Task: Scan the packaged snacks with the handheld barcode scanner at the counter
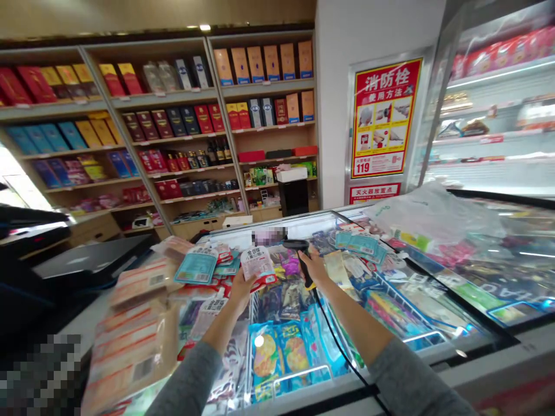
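My left hand (pixel 241 289) is closed on the lower edge of a white and red drink pouch (pixel 256 264), its printed side turned toward me. Opposite it, my right hand (pixel 315 267) wraps round the grip of a black and yellow barcode scanner (pixel 304 263), whose cable runs down past my right forearm. Scanner head and pouch are apart, both above the glass freezer top. To the left of the held pouch lie blue pouches (pixel 197 267) and another white and red pouch (pixel 210 312). More blue pouches (pixel 362 242) rest on the glass right of the scanner.
Clear-wrapped packs (pixel 134 341) are piled at the left beside a dark counter machine (pixel 93 260). Beneath the glass, baskets hold ice-cream packets (pixel 281 352). A plastic bag (pixel 433 211) lies at right. Shelves of boxes (pixel 186 121) stand behind.
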The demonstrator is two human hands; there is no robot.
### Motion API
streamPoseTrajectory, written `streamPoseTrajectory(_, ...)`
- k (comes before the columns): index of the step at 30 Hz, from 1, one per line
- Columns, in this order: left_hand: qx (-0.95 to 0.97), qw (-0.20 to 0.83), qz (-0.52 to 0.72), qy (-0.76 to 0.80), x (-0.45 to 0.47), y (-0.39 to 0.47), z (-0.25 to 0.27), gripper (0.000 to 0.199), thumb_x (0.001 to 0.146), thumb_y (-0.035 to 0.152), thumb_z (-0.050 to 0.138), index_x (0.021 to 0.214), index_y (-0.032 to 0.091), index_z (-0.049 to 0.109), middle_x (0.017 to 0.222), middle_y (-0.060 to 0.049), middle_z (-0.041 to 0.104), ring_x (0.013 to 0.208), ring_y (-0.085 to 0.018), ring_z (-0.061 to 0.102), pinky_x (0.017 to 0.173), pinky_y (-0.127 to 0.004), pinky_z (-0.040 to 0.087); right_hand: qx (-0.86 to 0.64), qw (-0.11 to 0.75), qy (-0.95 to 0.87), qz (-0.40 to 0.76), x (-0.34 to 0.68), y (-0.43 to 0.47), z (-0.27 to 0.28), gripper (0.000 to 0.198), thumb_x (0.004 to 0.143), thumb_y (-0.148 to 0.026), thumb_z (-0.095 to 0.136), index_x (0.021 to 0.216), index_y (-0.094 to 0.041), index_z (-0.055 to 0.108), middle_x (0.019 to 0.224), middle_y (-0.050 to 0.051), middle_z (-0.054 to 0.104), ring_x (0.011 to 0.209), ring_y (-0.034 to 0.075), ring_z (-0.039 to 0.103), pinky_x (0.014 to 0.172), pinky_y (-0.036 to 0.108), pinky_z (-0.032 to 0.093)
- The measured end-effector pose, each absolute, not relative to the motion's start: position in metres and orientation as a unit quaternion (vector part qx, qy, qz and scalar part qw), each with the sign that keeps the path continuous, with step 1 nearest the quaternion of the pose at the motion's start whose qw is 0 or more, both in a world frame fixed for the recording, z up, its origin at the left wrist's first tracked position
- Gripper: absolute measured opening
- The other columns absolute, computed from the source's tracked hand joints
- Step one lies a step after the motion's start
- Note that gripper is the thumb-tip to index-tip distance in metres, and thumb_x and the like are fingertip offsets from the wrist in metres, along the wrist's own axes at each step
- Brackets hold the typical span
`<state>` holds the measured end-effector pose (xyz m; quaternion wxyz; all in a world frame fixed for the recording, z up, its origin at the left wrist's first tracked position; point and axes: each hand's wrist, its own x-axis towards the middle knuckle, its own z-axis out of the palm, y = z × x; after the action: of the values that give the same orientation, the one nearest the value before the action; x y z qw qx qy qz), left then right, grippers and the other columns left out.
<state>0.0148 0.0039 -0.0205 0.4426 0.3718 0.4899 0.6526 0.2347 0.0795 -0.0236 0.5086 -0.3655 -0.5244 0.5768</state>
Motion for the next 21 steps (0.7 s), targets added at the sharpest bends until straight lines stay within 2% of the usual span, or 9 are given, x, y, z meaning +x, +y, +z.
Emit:
streamPoseTrajectory(3,0.377,0.43,0.675,0.467,0.01,-0.001,-0.019,0.067,0.051,0.037,0.095,0.109,0.017,0.068,0.097,-0.01,0.079,0.082,-0.029,0.078,0.07,-0.043,0.067,-0.349,0.485,-0.519,0.611,0.206,0.059,-0.021,0.056,0.066,-0.074,0.072,0.067,-0.024,0.048,0.048,-0.004,0.053,0.033,0.011,0.045,0.032,0.025,0.034)
streamPoseTrajectory(8,0.374,0.405,0.694,0.463,0.012,-0.001,-0.02,0.063,0.056,0.038,0.094,0.11,0.016,0.07,0.095,-0.009,0.079,0.086,-0.031,0.077,0.069,-0.043,0.067,-0.316,0.451,-0.537,0.639,0.204,0.029,-0.021,0.056,0.068,-0.073,0.073,0.071,-0.023,0.049,0.049,-0.005,0.054,0.033,0.009,0.043,0.032,0.024,0.032)
streamPoseTrajectory(13,0.309,0.376,0.749,0.449,-0.003,0.003,-0.013,0.048,0.074,0.042,0.083,0.113,0.022,0.065,0.098,-0.005,0.078,0.085,-0.025,0.077,0.071,-0.042,0.067,-0.318,0.442,-0.519,0.659,0.214,0.015,-0.02,0.06,0.064,-0.075,0.076,0.074,-0.023,0.047,0.052,-0.006,0.056,0.034,0.009,0.044,0.033,0.023,0.034)
streamPoseTrajectory(16,0.271,0.4,0.766,0.424,-0.013,0.002,-0.003,0.036,0.085,0.039,0.074,0.117,0.026,0.062,0.108,-0.005,0.077,0.094,-0.024,0.077,0.08,-0.044,0.066,-0.316,0.432,-0.531,0.657,0.212,0.012,-0.022,0.058,0.067,-0.074,0.074,0.077,-0.022,0.05,0.052,-0.006,0.055,0.034,0.009,0.044,0.033,0.023,0.032)
streamPoseTrajectory(18,0.278,0.425,0.765,0.397,-0.018,0.002,0.003,0.037,0.085,0.033,0.074,0.12,0.028,0.061,0.116,-0.005,0.076,0.103,-0.024,0.075,0.087,-0.046,0.064,-0.307,0.432,-0.544,0.651,0.209,0.01,-0.025,0.055,0.071,-0.073,0.072,0.08,-0.022,0.053,0.052,-0.006,0.055,0.034,0.009,0.044,0.033,0.022,0.032)
streamPoseTrajectory(21,0.314,0.428,0.757,0.381,-0.022,0.003,0.006,0.048,0.075,0.028,0.082,0.119,0.028,0.062,0.117,-0.005,0.076,0.107,-0.025,0.074,0.092,-0.046,0.062,-0.298,0.431,-0.555,0.646,0.208,0.007,-0.028,0.053,0.075,-0.072,0.069,0.082,-0.022,0.053,0.053,-0.006,0.056,0.034,0.009,0.044,0.034,0.022,0.032)
